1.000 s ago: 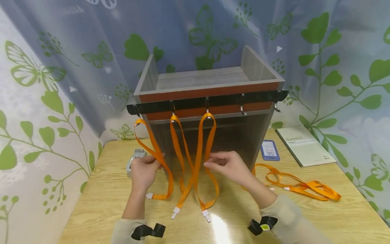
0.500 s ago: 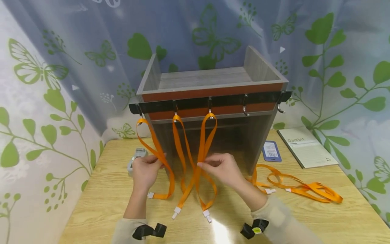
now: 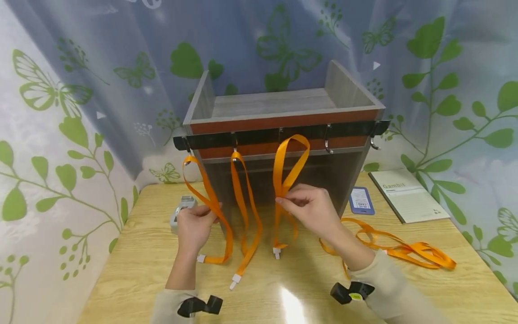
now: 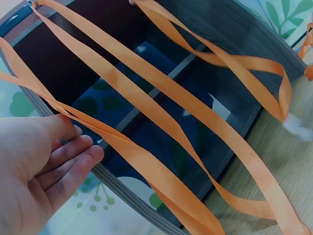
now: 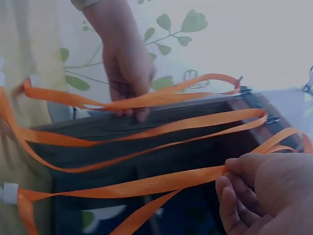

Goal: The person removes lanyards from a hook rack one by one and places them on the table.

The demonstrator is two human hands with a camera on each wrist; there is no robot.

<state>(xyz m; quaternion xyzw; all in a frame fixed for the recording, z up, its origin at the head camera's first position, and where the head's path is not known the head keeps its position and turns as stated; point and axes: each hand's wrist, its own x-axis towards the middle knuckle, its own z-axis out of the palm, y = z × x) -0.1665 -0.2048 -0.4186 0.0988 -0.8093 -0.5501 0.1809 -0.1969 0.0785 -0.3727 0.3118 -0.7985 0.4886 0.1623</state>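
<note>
Below hooks (image 3: 328, 145), right hand (image 3: 313, 204) slanted, pinching lanyard (image 3: 278, 175)

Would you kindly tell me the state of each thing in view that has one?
Left lanyard: hung up, pinched by left hand
Second lanyard: hung up, untouched
Third lanyard: loop upright, pinched by right hand
Fourth hook: bare
Fifth hook: bare
Loose lanyards: lying in loops
Badge holder: lying flat
Notebook: closed, lying flat
Shelf: standing upright

The lanyards (image 3: 278, 173) are orange, the rail (image 3: 259, 136) black, the backdrop (image 3: 243, 45) leaf-patterned in green.
</note>
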